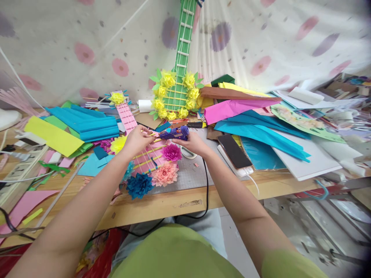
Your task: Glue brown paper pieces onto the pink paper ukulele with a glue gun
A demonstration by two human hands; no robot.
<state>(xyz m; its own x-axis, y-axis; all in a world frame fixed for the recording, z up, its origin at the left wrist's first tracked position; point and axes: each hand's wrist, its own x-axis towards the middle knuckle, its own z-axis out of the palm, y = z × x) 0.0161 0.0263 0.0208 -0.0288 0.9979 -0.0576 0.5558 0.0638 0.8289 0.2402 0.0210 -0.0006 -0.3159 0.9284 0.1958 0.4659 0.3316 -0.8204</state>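
My right hand (193,143) grips a purple glue gun (174,133), its nozzle pointing left over a pink paper guitar (136,135) that lies on the table. My left hand (138,138) is closed in a pinch on a thin yellow strip (145,131) at the guitar's neck, just left of the nozzle. Paper flowers ring the guitar body: magenta (172,151), peach (165,173), blue (139,185) and yellow (118,144). The gun's black cord (206,185) runs down over the table edge.
A green paper guitar (180,58) with yellow flowers leans on the spotted cloth behind. A phone (234,151) lies right of my hands. Coloured paper sheets are piled left (84,123) and right (255,127). A tape roll (188,153) sits under my right hand.
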